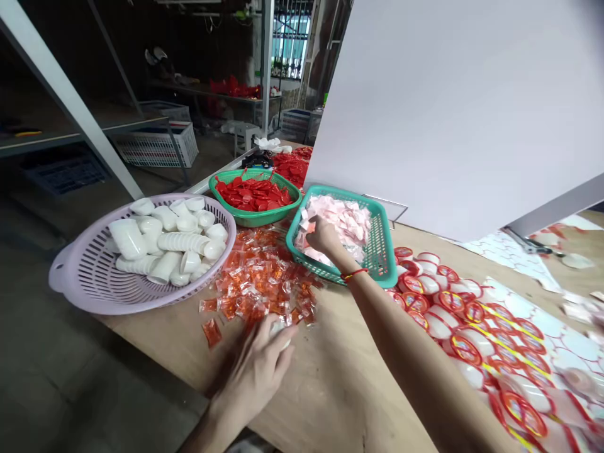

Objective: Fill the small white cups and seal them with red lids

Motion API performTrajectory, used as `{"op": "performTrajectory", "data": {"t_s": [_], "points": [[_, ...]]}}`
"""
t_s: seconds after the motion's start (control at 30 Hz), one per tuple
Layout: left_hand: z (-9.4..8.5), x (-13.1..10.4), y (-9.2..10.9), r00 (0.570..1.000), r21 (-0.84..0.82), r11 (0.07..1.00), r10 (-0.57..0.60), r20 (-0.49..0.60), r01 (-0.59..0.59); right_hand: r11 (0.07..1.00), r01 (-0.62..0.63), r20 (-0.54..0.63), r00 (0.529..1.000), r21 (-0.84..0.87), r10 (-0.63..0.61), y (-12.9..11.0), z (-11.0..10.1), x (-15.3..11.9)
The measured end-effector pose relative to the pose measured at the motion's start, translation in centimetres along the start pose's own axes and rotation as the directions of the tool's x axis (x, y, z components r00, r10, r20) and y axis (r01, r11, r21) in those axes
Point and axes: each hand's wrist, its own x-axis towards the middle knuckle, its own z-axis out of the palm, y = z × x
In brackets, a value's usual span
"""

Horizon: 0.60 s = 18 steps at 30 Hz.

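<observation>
My left hand (259, 358) is low over the table's front, its fingers curled around a white plastic cup (279, 327) that is mostly hidden. Just beyond it spreads a pile of small clear packets with orange contents (257, 270). My right hand (324, 238), a red cord on its wrist, reaches into a teal basket (387, 251) of pale pink-white packets (346, 217). Its fingers are bent together over the packets; an orange patch shows at the fingertips, and what they hold is unclear.
A lilac basket (89, 277) of white cups stands at left. Behind is a green basket (255, 217) of red lids (252, 194). Rows of red-rimmed cups (453, 314) cover the right side. A large white panel (453, 113) rises behind the teal basket.
</observation>
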Motion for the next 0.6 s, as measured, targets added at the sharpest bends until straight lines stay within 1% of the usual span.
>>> {"op": "performTrajectory", "data": {"t_s": [0.07,0.1,0.17,0.23,0.27,0.33,0.37,0.4,0.43,0.47,0.5,0.53,0.57,0.6], "points": [[0.6,1.0,0.4,0.998,0.234,0.971,0.055,0.002,-0.054,0.999,0.041,-0.073,0.997,0.014,-0.040,-0.2,-1.4,-0.8],[1.0,1.4,0.4,0.998,0.328,0.943,0.071,-0.003,-0.066,0.995,0.091,-0.117,0.989,0.041,-0.085,-0.5,-1.9,-1.2],[1.7,1.7,0.2,0.996,0.468,0.881,0.086,-0.012,-0.070,0.959,0.247,-0.182,0.958,0.142,-0.220,-1.2,-2.3,-1.9],[2.3,1.8,0.2,0.995,0.558,0.827,0.095,-0.015,-0.070,0.878,0.403,-0.207,0.911,0.258,-0.357,-2.0,-1.9,-2.4],[2.4,1.7,0.2,0.995,0.582,0.810,0.098,-0.013,-0.073,0.843,0.451,-0.210,0.891,0.293,-0.404,-2.3,-1.5,-2.8],[2.0,1.5,0.0,0.994,0.590,0.804,0.111,-0.018,-0.080,0.802,0.513,-0.228,0.858,0.308,-0.461,-2.2,-0.6,-3.8],[1.6,1.3,-0.3,0.992,0.575,0.815,0.117,-0.043,-0.071,0.792,0.532,-0.241,0.845,0.300,-0.477,-1.8,-0.3,-4.5],[0.9,0.9,-0.8,0.990,0.552,0.833,0.113,-0.089,-0.045,0.783,0.549,-0.240,0.835,0.293,-0.496,-1.2,0.0,-5.4],[0.1,0.3,-1.7,0.982,0.528,0.849,0.109,-0.154,-0.012,0.776,0.561,-0.213,0.827,0.287,-0.519,-0.4,0.2,-6.5],[-0.7,-0.4,-2.9,0.967,0.501,0.865,0.095,-0.238,0.038,0.782,0.561,-0.163,0.828,0.271,-0.537,0.6,0.5,-7.6],[-1.6,-1.2,-4.3,0.945,0.480,0.873,0.080,-0.316,0.087,0.800,0.551,-0.089,0.832,0.237,-0.547,1.7,0.7,-8.9],[-2.4,-2.0,-5.9,0.913,0.485,0.868,0.108,-0.394,0.107,0.828,0.532,-0.010,0.842,0.179,-0.539,2.6,1.1,-10.0],[-3.0,-2.7,-7.6,0.894,0.488,0.865,0.120,-0.431,0.119,0.854,0.508,0.054,0.855,0.112,-0.516,3.5,1.5,-11.2],[-3.5,-3.3,-9.2,0.883,0.492,0.863,0.140,-0.447,0.112,0.873,0.484,0.091,0.868,0.054,-0.487,4.1,2.0,-12.1]]}}
